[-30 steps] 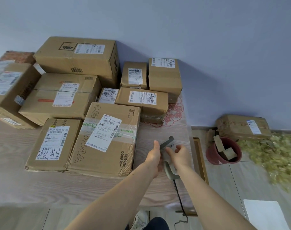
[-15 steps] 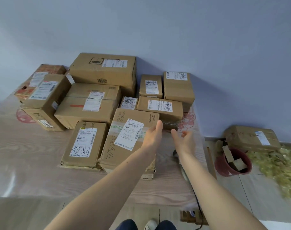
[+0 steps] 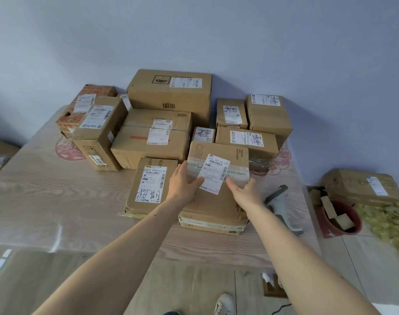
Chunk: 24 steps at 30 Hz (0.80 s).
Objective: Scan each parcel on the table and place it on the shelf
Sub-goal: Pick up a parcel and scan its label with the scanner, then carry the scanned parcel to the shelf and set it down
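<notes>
Several cardboard parcels crowd the far half of the wooden table. Nearest me lies a flat brown parcel with a white shipping label and "OR" print. My left hand lies with straight fingers on its left top edge, thumb touching the label. My right hand reaches over its right side, fingers straight, touching the top. The grey handheld scanner lies on the table to the right of the parcel, free of both hands. No shelf is in view.
Another labelled parcel lies directly left of the one under my hands. Larger boxes stack against the blue wall. On the floor at right stand a red bucket, a parcel and yellow packing scraps.
Both hands let go of the scanner, which now lies on the table, and moved left and forward onto the flat parcel. The view shifted left.
</notes>
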Each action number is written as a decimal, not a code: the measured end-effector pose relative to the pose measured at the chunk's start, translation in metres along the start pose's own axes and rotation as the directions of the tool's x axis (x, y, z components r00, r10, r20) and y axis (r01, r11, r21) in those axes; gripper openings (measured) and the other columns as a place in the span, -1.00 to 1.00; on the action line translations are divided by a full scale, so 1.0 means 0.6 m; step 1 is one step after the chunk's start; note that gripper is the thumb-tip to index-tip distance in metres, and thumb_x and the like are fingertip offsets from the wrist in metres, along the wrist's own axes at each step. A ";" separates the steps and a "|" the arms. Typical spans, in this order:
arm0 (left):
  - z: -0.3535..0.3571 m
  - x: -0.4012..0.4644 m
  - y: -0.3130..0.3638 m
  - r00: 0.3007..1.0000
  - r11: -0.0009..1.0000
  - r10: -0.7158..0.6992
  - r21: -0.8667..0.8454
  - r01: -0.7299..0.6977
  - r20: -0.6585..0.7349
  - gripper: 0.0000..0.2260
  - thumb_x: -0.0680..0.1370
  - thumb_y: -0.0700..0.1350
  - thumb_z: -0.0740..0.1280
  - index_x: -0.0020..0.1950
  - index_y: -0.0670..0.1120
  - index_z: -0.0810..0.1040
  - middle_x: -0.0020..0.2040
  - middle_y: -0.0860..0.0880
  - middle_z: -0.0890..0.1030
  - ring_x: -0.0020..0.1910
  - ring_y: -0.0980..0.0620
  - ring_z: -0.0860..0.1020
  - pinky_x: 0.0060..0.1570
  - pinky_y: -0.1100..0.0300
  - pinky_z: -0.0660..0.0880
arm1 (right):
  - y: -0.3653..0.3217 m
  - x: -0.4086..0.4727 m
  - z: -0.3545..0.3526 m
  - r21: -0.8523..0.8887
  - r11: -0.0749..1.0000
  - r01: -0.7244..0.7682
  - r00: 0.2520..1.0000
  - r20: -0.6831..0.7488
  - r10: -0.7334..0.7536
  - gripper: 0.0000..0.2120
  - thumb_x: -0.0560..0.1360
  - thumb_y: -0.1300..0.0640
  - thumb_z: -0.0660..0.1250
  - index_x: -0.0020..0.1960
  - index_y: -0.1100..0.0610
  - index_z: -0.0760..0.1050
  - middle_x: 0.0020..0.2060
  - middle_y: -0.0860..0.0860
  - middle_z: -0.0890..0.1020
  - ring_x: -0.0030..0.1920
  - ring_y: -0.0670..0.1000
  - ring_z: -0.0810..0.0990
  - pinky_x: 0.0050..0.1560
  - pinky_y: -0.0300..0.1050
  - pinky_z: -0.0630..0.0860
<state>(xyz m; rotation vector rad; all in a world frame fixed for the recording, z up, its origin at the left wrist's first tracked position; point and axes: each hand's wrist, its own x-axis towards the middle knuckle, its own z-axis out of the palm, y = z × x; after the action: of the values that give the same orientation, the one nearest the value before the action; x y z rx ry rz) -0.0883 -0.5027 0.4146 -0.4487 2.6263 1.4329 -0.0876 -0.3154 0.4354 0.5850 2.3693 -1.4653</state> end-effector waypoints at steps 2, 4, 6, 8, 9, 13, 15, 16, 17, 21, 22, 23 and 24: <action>-0.009 -0.016 0.008 0.997 0.997 -0.048 0.058 0.044 0.053 -0.40 0.50 0.09 0.41 0.45 -0.07 0.31 0.36 -0.04 0.45 0.36 -0.10 0.42 0.28 -0.11 0.44 | 0.001 -0.004 0.001 -0.023 1.000 -0.020 1.000 -0.004 0.020 -0.24 0.57 -0.17 0.30 0.54 0.24 0.09 0.47 0.14 0.35 0.44 0.16 0.36 0.28 -0.06 0.34; -0.011 -0.027 0.008 0.991 0.995 -0.089 0.059 0.084 0.096 -0.58 0.57 0.03 0.37 0.31 -0.13 0.33 0.22 -0.02 0.49 0.22 -0.09 0.48 0.11 0.01 0.48 | 0.006 -0.004 0.001 -0.047 0.999 -0.026 1.000 -0.009 0.025 -0.27 0.57 -0.17 0.29 0.53 0.22 0.12 0.46 0.13 0.37 0.43 0.16 0.38 0.26 -0.05 0.35; -0.005 -0.029 0.002 0.987 0.992 -0.109 0.075 0.101 0.118 -0.66 0.60 0.02 0.33 0.23 -0.13 0.34 0.20 -0.07 0.50 0.13 -0.07 0.48 -0.02 0.06 0.43 | 0.012 -0.002 0.000 -0.066 0.998 -0.012 1.000 -0.012 0.011 -0.37 0.58 -0.14 0.29 0.50 0.17 0.20 0.41 0.10 0.44 0.37 0.15 0.44 0.20 -0.07 0.38; -0.002 -0.030 0.000 0.988 0.992 -0.102 0.084 0.093 0.116 -0.67 0.60 0.01 0.33 0.23 -0.14 0.34 0.22 -0.10 0.50 0.13 -0.08 0.48 -0.02 0.06 0.42 | 0.017 -0.002 0.001 -0.075 0.997 0.000 1.000 -0.015 -0.001 -0.44 0.59 -0.10 0.29 0.46 0.15 0.24 0.35 0.09 0.49 0.32 0.14 0.48 0.13 -0.10 0.39; 0.000 -0.028 -0.001 0.990 0.993 -0.095 0.086 0.086 0.108 -0.67 0.60 0.00 0.34 0.24 -0.15 0.34 0.23 -0.11 0.51 0.15 -0.09 0.48 0.00 0.05 0.43 | 0.019 -0.003 0.002 -0.076 0.997 0.006 1.000 -0.020 -0.008 -0.46 0.59 -0.08 0.29 0.45 0.14 0.25 0.34 0.08 0.51 0.31 0.14 0.49 0.12 -0.10 0.39; -0.001 -0.033 0.004 0.994 0.994 -0.076 0.082 0.070 0.074 -0.63 0.59 -0.04 0.36 0.30 -0.16 0.34 0.26 -0.12 0.51 0.22 -0.12 0.48 0.06 0.04 0.44 | 0.020 -0.009 0.000 -0.080 0.997 0.015 0.999 -0.032 -0.018 -0.51 0.60 -0.05 0.28 0.44 0.10 0.25 0.30 0.05 0.53 0.27 0.15 0.51 0.18 -0.03 0.43; -0.002 -0.043 0.014 0.996 0.997 -0.063 0.058 0.059 0.056 -0.59 0.59 -0.05 0.36 0.35 -0.16 0.33 0.29 -0.10 0.50 0.25 -0.11 0.47 0.08 0.07 0.43 | 0.016 -0.013 -0.007 -0.074 0.997 0.028 0.999 -0.039 -0.031 -0.52 0.61 -0.04 0.28 0.44 0.09 0.24 0.30 0.04 0.52 0.27 0.15 0.51 0.17 -0.02 0.43; -0.002 -0.048 0.019 0.997 0.998 -0.056 0.043 0.054 0.045 -0.57 0.59 -0.05 0.36 0.38 -0.15 0.32 0.30 -0.08 0.50 0.26 -0.10 0.47 0.11 0.07 0.43 | 0.013 -0.016 -0.012 -0.070 0.997 0.036 0.998 -0.050 -0.040 -0.50 0.61 -0.03 0.28 0.46 0.09 0.22 0.30 0.03 0.51 0.28 0.16 0.50 0.16 -0.04 0.41; -0.003 -0.054 0.025 0.998 0.999 -0.049 0.027 0.048 0.031 -0.56 0.59 -0.05 0.36 0.39 -0.14 0.31 0.31 -0.07 0.50 0.27 -0.10 0.47 0.14 0.06 0.44 | 0.010 -0.018 -0.017 -0.067 0.997 0.045 0.997 -0.063 -0.049 -0.48 0.61 -0.03 0.28 0.48 0.10 0.21 0.33 0.04 0.50 0.30 0.16 0.49 0.17 -0.04 0.40; -0.011 -0.074 0.050 0.999 0.999 -0.018 -0.041 0.017 -0.028 -0.54 0.56 -0.02 0.39 0.39 -0.10 0.34 0.24 -0.02 0.53 0.18 -0.05 0.50 0.10 0.06 0.47 | -0.003 -0.035 -0.042 -0.065 0.995 0.081 0.993 -0.083 -0.086 -0.48 0.60 -0.03 0.28 0.46 0.12 0.21 0.32 0.06 0.49 0.27 0.15 0.49 0.08 -0.08 0.37; -0.015 -0.079 0.056 0.999 0.999 -0.011 -0.050 0.008 -0.042 -0.53 0.56 -0.01 0.40 0.40 -0.09 0.34 0.22 -0.01 0.52 0.16 -0.03 0.49 0.07 0.09 0.45 | -0.010 -0.042 -0.049 -0.065 0.994 0.088 0.992 -0.084 -0.093 -0.50 0.60 -0.04 0.28 0.44 0.12 0.22 0.30 0.06 0.49 0.23 0.15 0.49 0.06 -0.10 0.35; -0.019 -0.085 0.063 0.998 0.998 -0.003 -0.060 -0.001 -0.057 -0.51 0.55 -0.01 0.40 0.41 -0.09 0.34 0.22 0.00 0.51 0.14 -0.02 0.48 0.06 0.10 0.44 | -0.016 -0.048 -0.055 -0.067 0.993 0.092 0.992 -0.085 -0.097 -0.50 0.60 -0.05 0.28 0.43 0.14 0.22 0.29 0.07 0.49 0.19 0.14 0.49 0.04 -0.10 0.34; -0.023 -0.089 0.069 0.997 0.997 0.004 -0.072 -0.009 -0.075 -0.49 0.55 0.00 0.41 0.43 -0.09 0.33 0.24 -0.01 0.52 0.15 -0.02 0.48 0.07 0.10 0.45 | -0.023 -0.056 -0.061 -0.073 0.992 0.101 0.990 -0.090 -0.107 -0.49 0.60 -0.07 0.28 0.42 0.15 0.22 0.28 0.08 0.50 0.14 0.14 0.49 0.01 -0.10 0.34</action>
<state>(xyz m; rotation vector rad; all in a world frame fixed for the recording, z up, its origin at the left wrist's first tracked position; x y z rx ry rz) -0.0499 -0.4824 0.4682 -0.5122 2.6425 1.5464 -0.0665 -0.2943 0.4773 0.5322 2.5468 -1.4218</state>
